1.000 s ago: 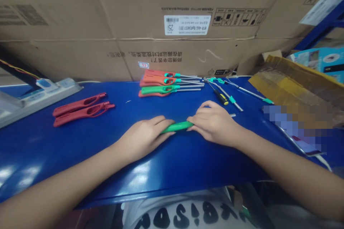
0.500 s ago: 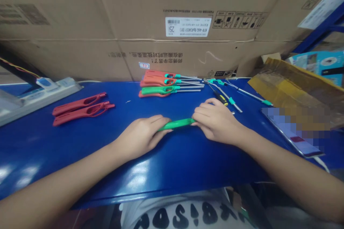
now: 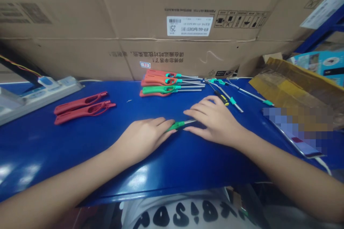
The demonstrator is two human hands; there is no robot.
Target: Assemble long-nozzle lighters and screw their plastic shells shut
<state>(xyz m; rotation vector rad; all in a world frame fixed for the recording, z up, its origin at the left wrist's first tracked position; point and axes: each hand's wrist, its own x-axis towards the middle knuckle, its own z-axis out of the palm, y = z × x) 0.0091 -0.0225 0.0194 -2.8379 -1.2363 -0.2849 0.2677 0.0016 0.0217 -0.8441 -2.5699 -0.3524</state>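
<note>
My left hand (image 3: pixel 146 134) is closed round a green lighter (image 3: pixel 177 125), most of whose handle its fingers hide. The lighter's metal tube points right, toward my right hand (image 3: pixel 215 120). That hand is open, with thumb and fingers apart on either side of the tube. Behind my hands lies a row of orange-red lighters (image 3: pixel 156 79) with a green one (image 3: pixel 154 89) among them, their metal tubes to the right. Two red handles (image 3: pixel 80 109) without tubes rest at the left.
Loose metal tubes with wires (image 3: pixel 238 105) and a black-yellow screwdriver (image 3: pixel 221 97) lie behind my right hand. A phone (image 3: pixel 292 139) and a taped parcel (image 3: pixel 290 89) are at right, a power strip (image 3: pixel 40 96) at left. A large carton (image 3: pixel 134 7) stands behind the blue table (image 3: pixel 107 171).
My right hand has let go of the green lighter's end and its fingers have spread, baring the metal tube. My left hand keeps hold of the green lighter.
</note>
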